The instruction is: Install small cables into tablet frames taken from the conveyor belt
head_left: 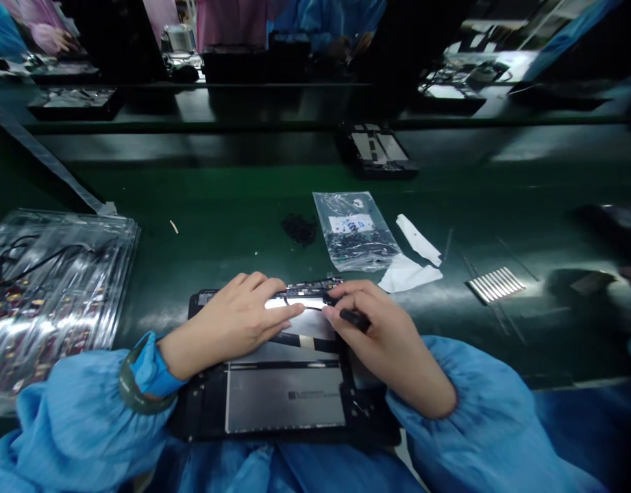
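Note:
An opened, flat electronic device (246,383) lies in front of me, with a silver battery (286,397) at its near side and a narrow circuit board (312,287) along its far edge. My left hand (246,308) rests over the device's far left part, fingers stretched out, one fingertip against a thin black cable (314,308). Closed in a pinch, my right hand (371,315) is at the right end of the board. It grips a dark, stick-like tool (355,319), whose tip is hidden by the fingers.
Beyond the device are a pile of small black parts (299,229), a clear bag of parts (356,233) and white paper pieces (410,274). Stacked clear trays with cables (53,287) stand left. A strip of metallic pieces (496,285) lies right; another device (379,149) sits farther back.

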The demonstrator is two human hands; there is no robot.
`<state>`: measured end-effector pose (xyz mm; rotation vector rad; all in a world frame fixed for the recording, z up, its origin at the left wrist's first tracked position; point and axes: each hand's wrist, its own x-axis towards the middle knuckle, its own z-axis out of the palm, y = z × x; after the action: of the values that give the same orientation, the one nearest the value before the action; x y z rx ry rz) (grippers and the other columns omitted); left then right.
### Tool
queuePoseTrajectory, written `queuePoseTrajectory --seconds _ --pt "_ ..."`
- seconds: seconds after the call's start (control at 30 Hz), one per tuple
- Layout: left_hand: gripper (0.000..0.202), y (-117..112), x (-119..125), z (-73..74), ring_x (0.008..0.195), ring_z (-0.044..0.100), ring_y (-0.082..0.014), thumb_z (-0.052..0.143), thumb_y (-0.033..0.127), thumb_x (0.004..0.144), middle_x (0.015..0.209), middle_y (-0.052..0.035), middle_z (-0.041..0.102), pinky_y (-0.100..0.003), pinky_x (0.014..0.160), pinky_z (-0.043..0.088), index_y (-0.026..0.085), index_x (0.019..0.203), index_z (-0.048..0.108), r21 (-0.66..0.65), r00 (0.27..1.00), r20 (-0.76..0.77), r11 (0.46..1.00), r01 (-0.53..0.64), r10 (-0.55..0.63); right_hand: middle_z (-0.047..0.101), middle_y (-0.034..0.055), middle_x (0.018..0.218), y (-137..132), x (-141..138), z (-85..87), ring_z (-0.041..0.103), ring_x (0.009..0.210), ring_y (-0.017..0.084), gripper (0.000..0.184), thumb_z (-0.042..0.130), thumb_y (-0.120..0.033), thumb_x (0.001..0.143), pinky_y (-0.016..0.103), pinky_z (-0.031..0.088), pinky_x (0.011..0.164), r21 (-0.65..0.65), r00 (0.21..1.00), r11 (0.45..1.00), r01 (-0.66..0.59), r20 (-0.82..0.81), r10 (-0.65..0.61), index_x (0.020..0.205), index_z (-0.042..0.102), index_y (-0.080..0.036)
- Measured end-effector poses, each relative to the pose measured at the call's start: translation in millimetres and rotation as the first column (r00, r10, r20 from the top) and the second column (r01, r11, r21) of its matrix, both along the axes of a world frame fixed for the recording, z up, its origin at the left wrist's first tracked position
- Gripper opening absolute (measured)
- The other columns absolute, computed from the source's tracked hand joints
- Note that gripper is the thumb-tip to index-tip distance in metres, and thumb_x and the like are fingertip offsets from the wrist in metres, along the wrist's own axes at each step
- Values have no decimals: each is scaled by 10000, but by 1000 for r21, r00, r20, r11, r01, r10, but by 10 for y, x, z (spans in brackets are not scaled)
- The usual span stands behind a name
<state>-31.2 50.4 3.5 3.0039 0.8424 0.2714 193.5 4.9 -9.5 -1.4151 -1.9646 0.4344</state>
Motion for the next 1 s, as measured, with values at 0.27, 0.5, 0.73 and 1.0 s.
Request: queuePoseTrajectory --seconds 0.27,0.5,0.73,1.0 --pt "296 -2 -10 -13 889 498 -221 393 297 955 1099 -100 557 -346 721 428 299 1204 551 -44 1000 13 999 2 -2 606 82 940 48 1 -43 636 874 213 147 529 -192 838 356 540 689 3 993 999 55 109 -55 701 482 -212" --pt "297 -3 -12 -11 904 500 -234 390 291 954 1112 -112 550 -363 724 439 274 1199 557 -54 1000 7 999 6 -5 607 79 947 69 2 -6 639 845 207 141 555 -142 798 363 538 708 -10 990 1000 29 135 -27 706 470 -207" --pt "305 6 -31 -23 903 509 -236 387 307 956 1113 -105 548 -382 726 456 293 1213 552 -49 1000 -2 999 14 -14 634 63 999 83 -57 107 652 754 192 146 573 -101 737 308 529 575 -33 943 998 47 330 -33 692 471 -196" --pt "403 7 -37 -18 1030 527 -240 408 385 946 1129 -127 560 -396 888 476 122 1246 466 -266 983 102 956 -121 153 576 125 1227 -54 -29 97 647 967 233 233 531 -175 866 328 564 702 127 917 991 -48 398 -6 1067 649 -189"
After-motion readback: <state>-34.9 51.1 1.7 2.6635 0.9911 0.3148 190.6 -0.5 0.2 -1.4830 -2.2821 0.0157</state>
